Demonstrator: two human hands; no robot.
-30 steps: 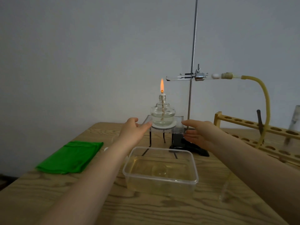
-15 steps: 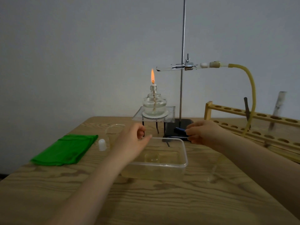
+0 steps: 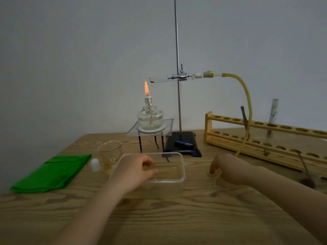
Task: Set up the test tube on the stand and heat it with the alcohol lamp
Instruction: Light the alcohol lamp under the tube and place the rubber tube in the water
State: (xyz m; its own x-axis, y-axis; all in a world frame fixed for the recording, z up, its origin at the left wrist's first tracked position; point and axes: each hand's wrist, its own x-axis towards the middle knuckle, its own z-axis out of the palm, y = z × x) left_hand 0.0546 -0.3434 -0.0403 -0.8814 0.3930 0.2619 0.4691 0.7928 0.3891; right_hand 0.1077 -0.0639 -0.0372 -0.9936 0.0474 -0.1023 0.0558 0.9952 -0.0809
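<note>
Both our hands have drawn back toward us from the lamp: our left hand (image 3: 137, 169) hovers loosely curled and empty over the clear plastic tub (image 3: 178, 179), while our right hand (image 3: 228, 167) pinches the tubing's glass tip. Far beyond both, the glass test tube (image 3: 160, 79) lies horizontal in the stand (image 3: 177, 68) clamp, its closed end just right of the alcohol lamp (image 3: 150, 116) flame.

no readable text, labels, numbers or signs anywhere

Two bare, sleeveless forearms (image 3: 99, 206)
</note>
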